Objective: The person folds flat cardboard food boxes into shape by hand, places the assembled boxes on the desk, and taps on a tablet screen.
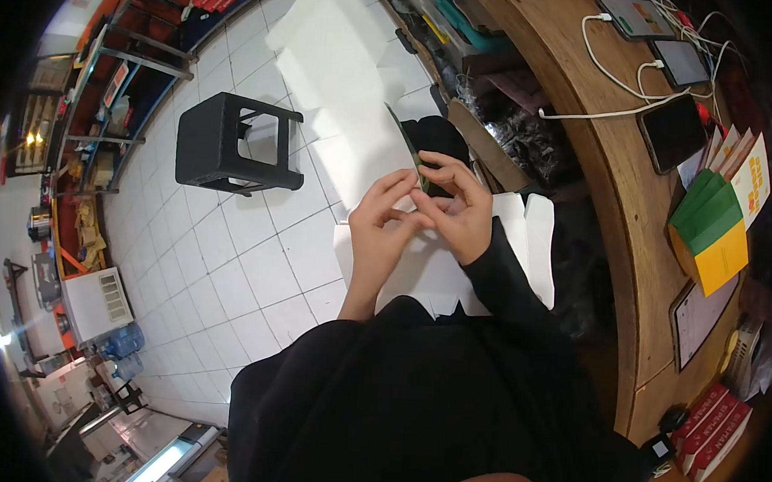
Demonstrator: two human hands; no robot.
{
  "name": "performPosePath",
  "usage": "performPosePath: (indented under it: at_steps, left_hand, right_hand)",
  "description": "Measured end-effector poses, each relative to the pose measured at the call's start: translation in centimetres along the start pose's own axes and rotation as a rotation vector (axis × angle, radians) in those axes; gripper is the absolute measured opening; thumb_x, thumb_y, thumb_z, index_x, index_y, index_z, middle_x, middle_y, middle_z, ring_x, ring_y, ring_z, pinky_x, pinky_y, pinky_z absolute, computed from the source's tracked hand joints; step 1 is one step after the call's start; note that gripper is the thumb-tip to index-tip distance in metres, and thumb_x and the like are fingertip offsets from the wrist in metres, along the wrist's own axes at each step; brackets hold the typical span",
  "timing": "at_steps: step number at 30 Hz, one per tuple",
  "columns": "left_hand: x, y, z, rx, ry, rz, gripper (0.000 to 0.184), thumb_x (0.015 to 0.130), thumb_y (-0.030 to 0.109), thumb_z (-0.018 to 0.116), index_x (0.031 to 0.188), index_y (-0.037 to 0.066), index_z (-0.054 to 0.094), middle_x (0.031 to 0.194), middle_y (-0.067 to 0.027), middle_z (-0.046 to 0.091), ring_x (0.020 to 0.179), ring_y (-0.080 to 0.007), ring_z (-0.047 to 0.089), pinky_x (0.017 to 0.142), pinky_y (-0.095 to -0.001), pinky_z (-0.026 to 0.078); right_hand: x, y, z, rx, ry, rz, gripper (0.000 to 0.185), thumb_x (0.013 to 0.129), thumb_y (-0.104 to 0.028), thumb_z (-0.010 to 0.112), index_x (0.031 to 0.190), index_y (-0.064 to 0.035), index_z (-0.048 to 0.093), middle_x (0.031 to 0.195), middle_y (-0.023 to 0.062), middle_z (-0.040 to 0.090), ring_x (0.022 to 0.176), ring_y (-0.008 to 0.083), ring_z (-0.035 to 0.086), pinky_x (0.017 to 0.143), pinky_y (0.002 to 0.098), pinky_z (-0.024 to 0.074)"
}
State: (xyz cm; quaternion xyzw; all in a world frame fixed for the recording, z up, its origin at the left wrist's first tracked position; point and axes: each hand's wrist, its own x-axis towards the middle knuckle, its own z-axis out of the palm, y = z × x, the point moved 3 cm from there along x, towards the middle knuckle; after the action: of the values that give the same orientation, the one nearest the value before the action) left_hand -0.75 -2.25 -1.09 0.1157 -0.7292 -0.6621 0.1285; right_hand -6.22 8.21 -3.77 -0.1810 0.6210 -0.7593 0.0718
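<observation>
Over my lap, both hands come together on a thin dark green sheet [401,130], which I see almost edge-on. My left hand [385,232] pinches its near end between thumb and fingers. My right hand [459,212] has its fingers curled round the same end, fingertips close to those of the left. The fingers hide the lower part of the sheet, so its exact kind cannot be made out. White paper or card [428,274] lies across my lap under the hands, with a folded white edge [538,249] at the right.
A black stool [238,142] stands on the white tiled floor [227,272]. White sheets [335,55] stretch away ahead. At the right, a curved wooden desk [580,42] holds phones [671,134], cables, green and yellow envelopes [710,214] and red boxes [709,432].
</observation>
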Motion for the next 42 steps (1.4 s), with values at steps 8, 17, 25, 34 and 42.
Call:
performPosePath:
  at_steps: [8, 17, 25, 34, 42]
  left_hand:
    - [0.0, 2.3, -4.0, 0.784, 0.146, 0.587, 0.035, 0.059, -0.015, 0.056, 0.089, 0.002, 0.061, 0.091, -0.0085, 0.061, 0.073, -0.0233, 0.059, 0.064, -0.0286, 0.048]
    - [-3.2, 9.1, -5.0, -0.164, 0.545, 0.488, 0.046, 0.063, 0.024, 0.077, 0.089, -0.005, 0.052, 0.077, -0.0095, 0.061, 0.064, -0.0108, 0.057, 0.062, -0.0222, 0.045]
    - [-4.0, 6.7, -3.9, 0.324, 0.841, 0.604, 0.017, 0.066, -0.001, 0.067, 0.080, -0.009, 0.060, 0.074, -0.0161, 0.061, 0.066, -0.0192, 0.059, 0.061, -0.0267, 0.045]
    - [-3.0, 6.6, -2.1, 0.414, 0.528, 0.599, 0.019, 0.067, 0.001, 0.063, 0.083, -0.009, 0.060, 0.077, -0.0127, 0.062, 0.066, -0.0178, 0.060, 0.063, -0.0267, 0.047]
    - [-1.5, 6.3, -2.5, -0.204, 0.281, 0.331, 0.027, 0.056, 0.005, 0.078, 0.076, -0.004, 0.063, 0.073, -0.0056, 0.062, 0.062, -0.0097, 0.055, 0.056, -0.0211, 0.040]
  right_hand:
    - [1.3, -5.5, 0.0, 0.168, 0.037, 0.053, 0.037, 0.071, 0.001, 0.064, 0.105, 0.0032, 0.049, 0.115, 0.0119, 0.041, 0.096, 0.0193, 0.054, 0.076, 0.0276, 0.0496]
    - [-1.3, -12.7, 2.8, -0.400, -0.445, -0.911, 0.035, 0.071, -0.005, 0.061, 0.104, 0.0021, 0.055, 0.109, 0.0186, 0.053, 0.110, 0.0288, 0.048, 0.093, 0.0405, 0.0357]
    - [-1.3, -13.7, 0.7, -0.384, -0.279, -0.852, 0.030, 0.061, 0.001, 0.065, 0.091, 0.0003, 0.062, 0.087, 0.0093, 0.059, 0.080, 0.0235, 0.058, 0.070, 0.0319, 0.0486]
    - [-1.0, -13.0, 1.6, -0.326, -0.221, -0.641, 0.037, 0.057, 0.006, 0.067, 0.093, -0.0007, 0.062, 0.084, 0.0098, 0.058, 0.076, 0.0243, 0.058, 0.066, 0.0305, 0.0478]
    - [0.3, -12.2, 0.8, -0.281, -0.094, -0.588, 0.026, 0.057, 0.010, 0.065, 0.081, 0.0016, 0.061, 0.072, 0.0099, 0.060, 0.067, 0.0215, 0.060, 0.061, 0.0288, 0.0476]
